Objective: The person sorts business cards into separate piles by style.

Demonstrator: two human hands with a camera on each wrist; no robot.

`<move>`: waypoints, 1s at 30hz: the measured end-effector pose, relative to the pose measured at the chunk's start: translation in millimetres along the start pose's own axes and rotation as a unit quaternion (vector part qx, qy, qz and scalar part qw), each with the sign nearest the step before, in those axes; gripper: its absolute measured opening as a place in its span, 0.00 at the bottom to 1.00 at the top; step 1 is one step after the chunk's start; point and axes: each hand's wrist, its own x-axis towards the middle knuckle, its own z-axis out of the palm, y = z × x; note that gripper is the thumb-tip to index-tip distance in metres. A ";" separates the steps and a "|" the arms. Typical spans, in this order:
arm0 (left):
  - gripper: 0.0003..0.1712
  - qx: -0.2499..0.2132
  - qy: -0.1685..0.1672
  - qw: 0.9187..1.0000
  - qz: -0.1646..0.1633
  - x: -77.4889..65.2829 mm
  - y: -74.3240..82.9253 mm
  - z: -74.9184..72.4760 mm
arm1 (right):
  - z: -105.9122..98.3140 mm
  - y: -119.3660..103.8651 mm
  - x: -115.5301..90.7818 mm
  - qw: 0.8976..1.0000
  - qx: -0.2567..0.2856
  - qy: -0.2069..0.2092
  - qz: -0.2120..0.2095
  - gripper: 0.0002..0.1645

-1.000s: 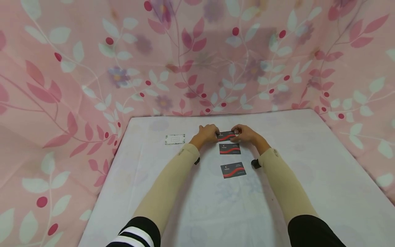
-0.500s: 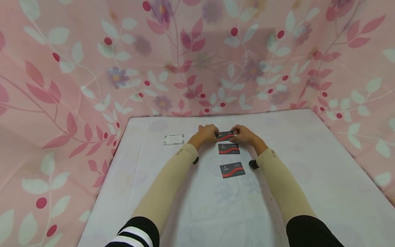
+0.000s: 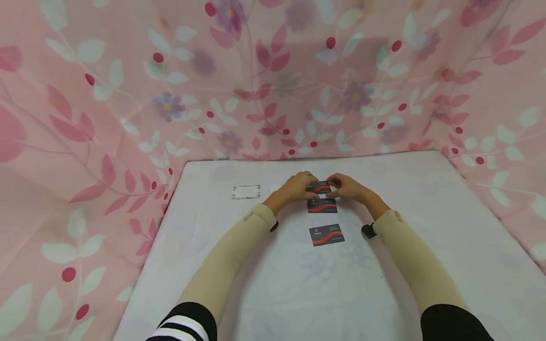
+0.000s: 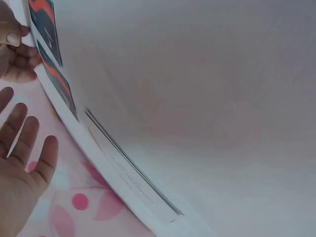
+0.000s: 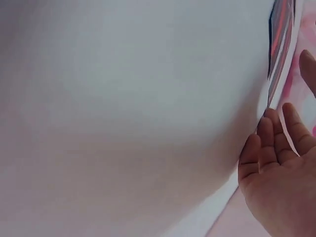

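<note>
In the head view, a dark card with a red stripe (image 3: 321, 188) lies farthest back, between my two hands. My left hand (image 3: 298, 187) is at its left end, partly covering it; in the left wrist view its fingers (image 4: 45, 155) are spread and loosely bent. My right hand (image 3: 347, 187) is at the card's right end, thumb and index finger apart. Its other fingers (image 5: 252, 148) rest loosely at the table surface in the right wrist view. Whether either hand touches the card is hard to tell.
Two matching dark cards, a middle one (image 3: 322, 206) and a nearer one (image 3: 326, 235), lie in front. Left of the hands are a white card with a leafy border (image 3: 246, 192) and another white card (image 3: 275, 188), mostly hidden. A floral cloth (image 3: 273, 85) hangs behind the white-covered table (image 3: 204, 246).
My left hand has moved right, farther over the back card's left end. The second white card now shows beside my left wrist. The view has shifted slightly.
</note>
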 end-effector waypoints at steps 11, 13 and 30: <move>0.36 -0.014 -0.053 0.998 0.005 -17.9 12.4 10.3 | 4.2 -2.3 -36.5 0.998 -0.048 0.005 -0.037 0.44; 0.34 -0.035 -0.046 0.998 0.020 -19.5 11.5 13.1 | 6.2 -1.5 -40.9 0.999 -0.028 0.007 -0.035 0.41; 0.35 -0.001 -0.083 0.997 0.000 -24.9 14.5 22.2 | 26.3 -4.8 -33.4 0.991 -0.115 -0.003 -0.068 0.36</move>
